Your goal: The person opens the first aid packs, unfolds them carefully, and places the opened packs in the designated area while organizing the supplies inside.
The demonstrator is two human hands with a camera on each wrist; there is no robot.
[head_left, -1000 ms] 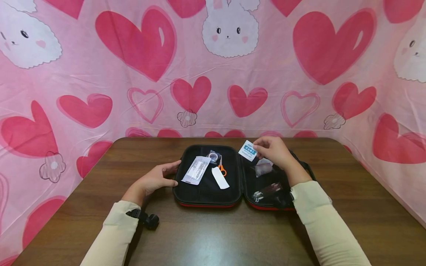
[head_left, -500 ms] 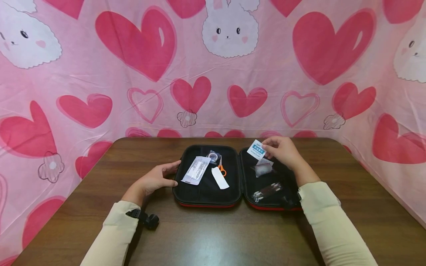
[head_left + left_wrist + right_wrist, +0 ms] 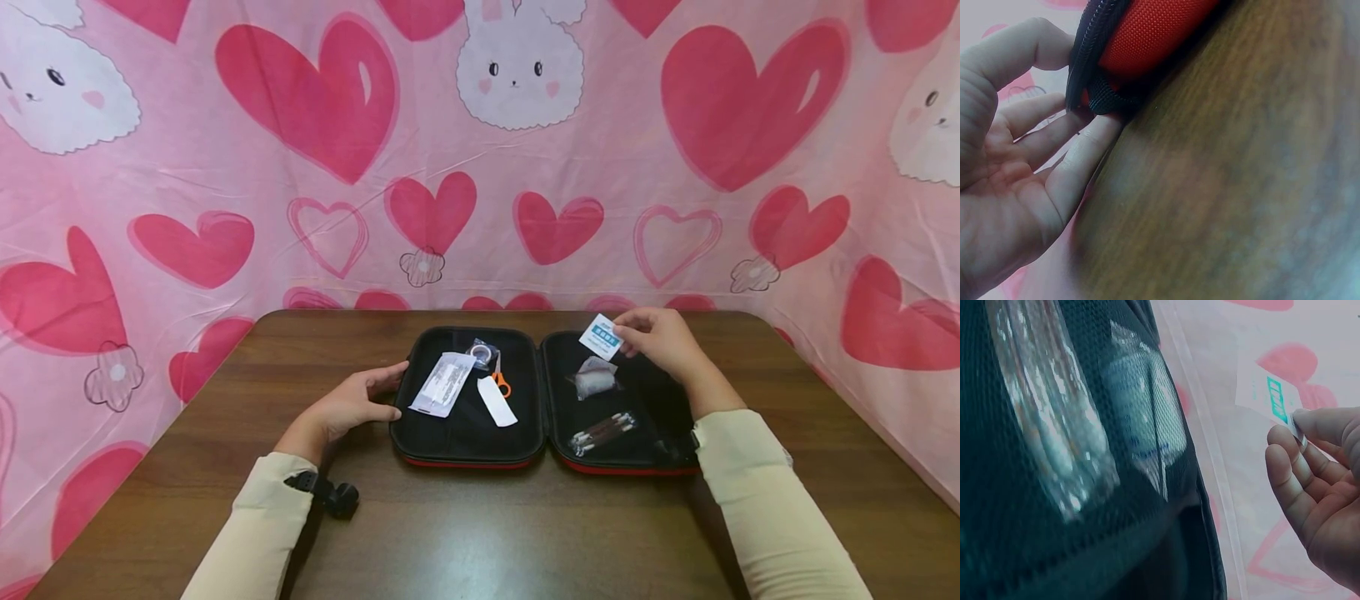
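Observation:
My right hand (image 3: 660, 340) pinches a small white alcohol pad sachet (image 3: 600, 337) with a blue band between thumb and fingers. It hangs above the right half of an open black case (image 3: 660, 408) with a red outside. In the right wrist view, the sachet (image 3: 1269, 397) is beside the case's mesh. Under that mesh are a wrapped bandage roll (image 3: 595, 378) and a pack of cotton swabs (image 3: 602, 433). My left hand (image 3: 351, 404) touches the case's left edge. In the left wrist view, its fingers meet the zipper rim (image 3: 1082, 69) and a black strap (image 3: 1107, 97).
In the case's left half lie a white sealed packet (image 3: 442, 385), a bagged tape roll (image 3: 481, 354), orange-handled scissors (image 3: 501, 385) and a white strip (image 3: 497, 402). The wooden table (image 3: 480, 525) reaches back to a pink heart-patterned cloth (image 3: 480, 275).
My right hand has moved right with the sachet, from near the hinge to above the back of the right half. The bandage roll and swabs show more fully. My left hand stays put.

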